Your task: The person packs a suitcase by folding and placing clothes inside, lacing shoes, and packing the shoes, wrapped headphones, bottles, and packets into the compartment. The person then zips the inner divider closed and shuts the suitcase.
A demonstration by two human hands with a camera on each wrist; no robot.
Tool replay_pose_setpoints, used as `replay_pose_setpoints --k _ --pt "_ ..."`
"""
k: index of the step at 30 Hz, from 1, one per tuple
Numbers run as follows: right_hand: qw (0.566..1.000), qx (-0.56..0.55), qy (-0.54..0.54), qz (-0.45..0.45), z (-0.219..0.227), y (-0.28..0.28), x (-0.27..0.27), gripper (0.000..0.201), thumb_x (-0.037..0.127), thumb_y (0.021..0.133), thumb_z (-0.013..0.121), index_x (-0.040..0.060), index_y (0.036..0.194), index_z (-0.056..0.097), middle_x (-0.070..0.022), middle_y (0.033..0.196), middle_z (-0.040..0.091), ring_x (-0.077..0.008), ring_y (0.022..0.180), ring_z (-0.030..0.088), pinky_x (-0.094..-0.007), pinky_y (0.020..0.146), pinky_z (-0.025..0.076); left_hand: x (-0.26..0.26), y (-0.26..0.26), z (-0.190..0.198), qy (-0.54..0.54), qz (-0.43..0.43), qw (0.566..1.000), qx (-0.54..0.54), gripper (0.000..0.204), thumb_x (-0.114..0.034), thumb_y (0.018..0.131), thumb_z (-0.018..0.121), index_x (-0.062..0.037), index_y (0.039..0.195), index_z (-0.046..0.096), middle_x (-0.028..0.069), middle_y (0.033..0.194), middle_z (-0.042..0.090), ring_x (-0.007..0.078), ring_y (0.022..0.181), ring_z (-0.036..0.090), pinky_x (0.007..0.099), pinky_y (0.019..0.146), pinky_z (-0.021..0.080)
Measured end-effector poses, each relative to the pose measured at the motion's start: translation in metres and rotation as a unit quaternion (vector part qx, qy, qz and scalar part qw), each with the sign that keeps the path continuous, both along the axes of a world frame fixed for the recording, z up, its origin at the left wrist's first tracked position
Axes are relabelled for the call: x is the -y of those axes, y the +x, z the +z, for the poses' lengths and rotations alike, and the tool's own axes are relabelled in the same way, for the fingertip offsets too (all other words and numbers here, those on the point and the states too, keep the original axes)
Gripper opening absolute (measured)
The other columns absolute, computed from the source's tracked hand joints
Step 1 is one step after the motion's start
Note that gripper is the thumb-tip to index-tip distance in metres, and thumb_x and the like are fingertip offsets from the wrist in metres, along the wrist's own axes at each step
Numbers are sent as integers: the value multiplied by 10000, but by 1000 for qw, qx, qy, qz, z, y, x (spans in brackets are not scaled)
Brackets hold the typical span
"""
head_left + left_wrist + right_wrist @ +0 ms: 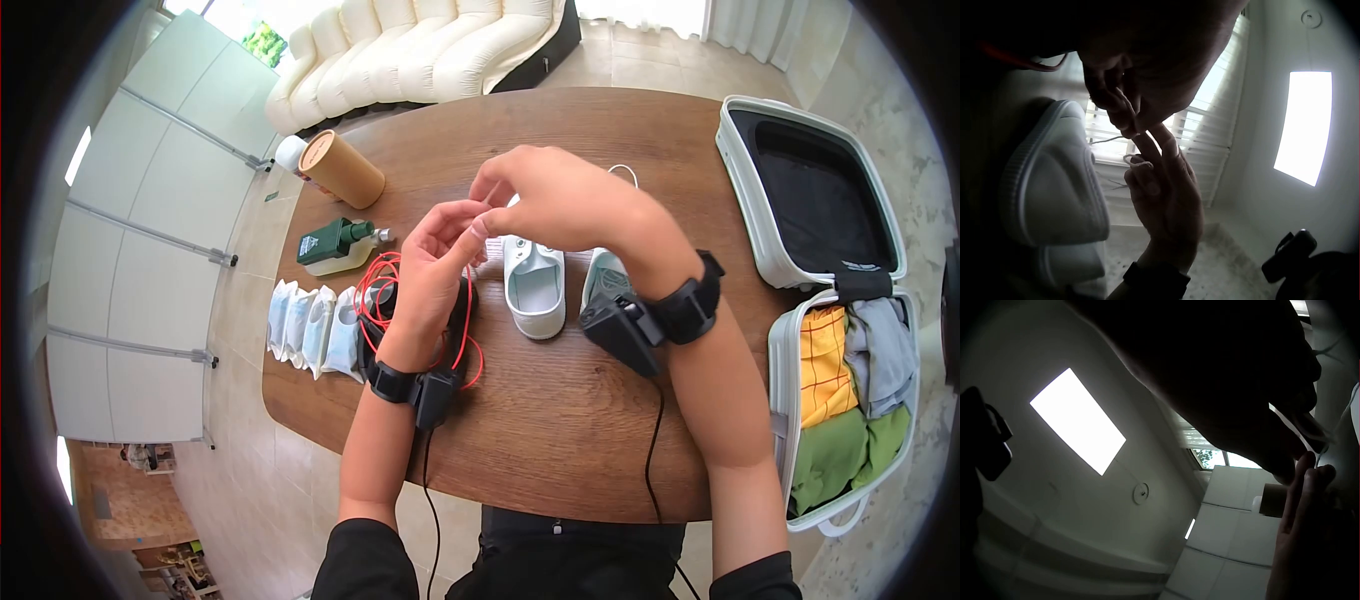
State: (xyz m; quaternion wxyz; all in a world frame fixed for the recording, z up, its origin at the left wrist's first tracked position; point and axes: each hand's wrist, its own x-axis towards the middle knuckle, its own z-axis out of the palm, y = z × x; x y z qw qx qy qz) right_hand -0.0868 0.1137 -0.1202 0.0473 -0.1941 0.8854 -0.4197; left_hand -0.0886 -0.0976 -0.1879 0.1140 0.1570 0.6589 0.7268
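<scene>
Two white sneakers stand side by side on the wooden table; the left sneaker (535, 292) has its heel towards me, and the right sneaker (606, 274) is partly hidden by the right wrist's camera. Over the left sneaker's front, both hands meet on its white shoelace (1127, 106). My left hand (441, 262) pinches the lace between thumb and fingers. Reaching across from the other side, my right hand (560, 200) holds a looped part of the lace in its curled fingers, as the left wrist view shows. The hands hide the sneaker's toe in the head view.
A red cord (468, 330) lies coiled around a black item beside the left forearm. Several white-and-blue packs (318, 330), a green-topped bottle (340, 243) and a brown cylinder (345, 170) stand at the left. An open suitcase (784, 400) with folded clothes is at the right.
</scene>
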Motion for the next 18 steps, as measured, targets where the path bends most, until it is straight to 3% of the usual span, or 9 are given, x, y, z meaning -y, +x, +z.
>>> replay_pose_setpoints --k 5,10,11,13,14,16,18 --pt "997 46 25 -61 -1 0 1 287 240 878 745 -13 1013 766 -196 935 760 -307 883 741 -417 796 572 -1 -1 2 12 -6 1000 3 249 -144 1019 692 -11 1226 656 44 1014 724 70 847 607 231 766 489" --pt "993 1 78 -89 -3 -3 -7 255 224 886 734 -17 967 760 -210 881 748 -340 861 734 -439 796 568 -2 1 2 -12 7 1000 15 270 -147 992 729 -15 1215 655 44 1062 698 75 883 605 242 798 507" --pt "989 -20 109 -96 -5 -3 -7 245 219 895 727 -16 962 756 -213 875 747 -355 860 731 -443 809 570 -4 3 -1 -43 2 999 -32 322 -125 954 765 -19 1233 647 42 1085 671 84 915 590 243 817 503" --pt "983 -4 147 -109 -6 -2 -4 201 152 887 709 -10 995 759 -227 956 751 -369 923 736 -449 848 581 -7 6 -3 -74 -4 994 -78 381 -104 916 801 -23 1252 640 39 1108 645 94 948 576 244 837 498" --pt "975 12 185 -122 -6 -2 -3 188 86 878 691 -3 1027 762 -240 1038 754 -382 987 742 -455 886 593 -9 8 -2 -137 2 984 -118 421 -99 884 829 -17 1250 639 35 1123 631 98 970 572 254 858 504" --pt "975 14 195 -109 -12 -4 -3 184 68 880 681 -2 1031 759 -237 1047 754 -382 992 741 -451 888 594 -11 9 -1 -223 3 959 -177 476 -109 847 866 8 1247 636 26 1145 627 104 988 581 272 888 522" --pt "974 14 205 -96 -16 -6 -4 182 49 882 671 -1 1035 756 -234 1056 754 -382 996 741 -447 891 595 -10 6 -5 -208 -17 966 -152 449 -101 861 849 10 1242 639 33 1155 639 107 1002 594 269 893 527"
